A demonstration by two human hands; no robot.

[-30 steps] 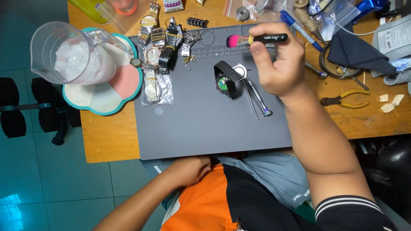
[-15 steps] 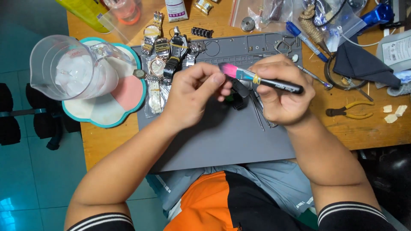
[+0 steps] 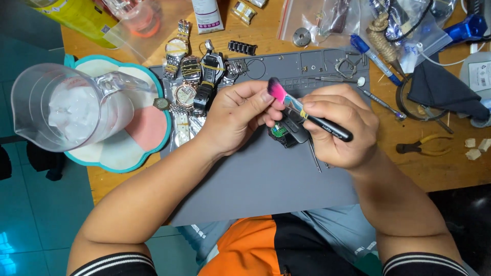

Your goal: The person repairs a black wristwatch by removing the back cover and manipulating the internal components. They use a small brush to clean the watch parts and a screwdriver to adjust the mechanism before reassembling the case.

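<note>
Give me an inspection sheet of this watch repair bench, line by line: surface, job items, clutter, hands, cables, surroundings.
Surface: grey work mat on a wooden table.
Job's things: black brush with pink bristles; black watch body below it.
Clutter: several wristwatches, clear measuring jug on a flower-shaped tray, yellow-handled pliers, plastic bags.
Grippers: right hand holds the brush; left hand fingers touch its bristles.
Cables: black cord in a bag.
Surroundings: teal tiled floor.

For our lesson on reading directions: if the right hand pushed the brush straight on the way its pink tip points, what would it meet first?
Most likely the left hand: the brush in the right hand already has its tip at that hand's fingertips, though depth is unclear.
</note>
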